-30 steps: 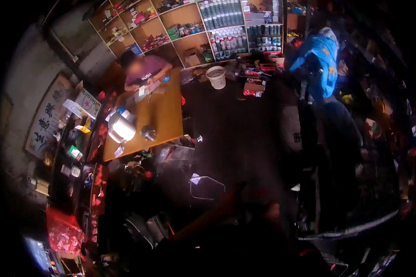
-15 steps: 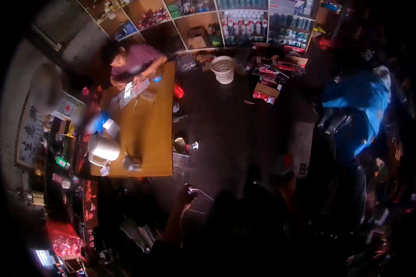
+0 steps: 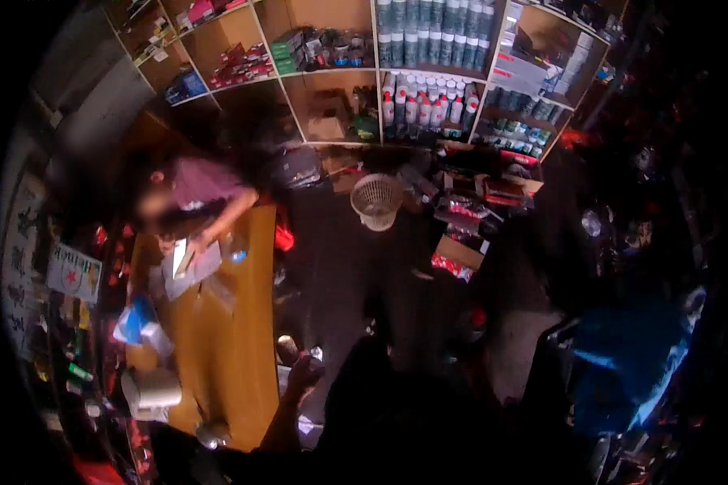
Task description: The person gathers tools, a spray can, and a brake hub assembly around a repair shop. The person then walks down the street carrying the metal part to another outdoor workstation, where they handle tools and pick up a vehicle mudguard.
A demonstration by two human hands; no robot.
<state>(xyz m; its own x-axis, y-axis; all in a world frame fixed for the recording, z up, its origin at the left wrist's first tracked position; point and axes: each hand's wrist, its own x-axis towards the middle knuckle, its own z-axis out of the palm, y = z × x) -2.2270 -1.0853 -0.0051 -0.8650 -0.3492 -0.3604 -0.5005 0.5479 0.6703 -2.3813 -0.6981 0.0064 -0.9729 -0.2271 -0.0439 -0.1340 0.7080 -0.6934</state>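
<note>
My left hand (image 3: pixel 302 377) is beside the right edge of the wooden table (image 3: pixel 247 347), low in the picture. Its fingers look curled; what they hold, if anything, is lost in shadow. Farther right, in deep shadow, my right hand (image 3: pixel 475 349) is closed around what looks like a bottle with a red top (image 3: pixel 476 320). Most of that hand is too dark to make out. Past my left hand, a round open container (image 3: pixel 287 349) and a small crumpled white thing (image 3: pixel 316 353) lie low beside the table.
Another person (image 3: pixel 206 190) leans over the table's far end, hands on papers (image 3: pixel 190 271). A white jug (image 3: pixel 152 390) and a metal pot (image 3: pixel 212 434) stand nearer. Ahead are a wicker-like basket (image 3: pixel 377 202), opened cartons (image 3: pixel 461 250) and stocked shelves (image 3: pixel 380 105). Blue sheeting (image 3: pixel 631 364) covers something at right.
The view has shifted, so shelves, basket and table sit lower in the picture. My left hand now appears closer to the round container. Both hands stay low in front of me.
</note>
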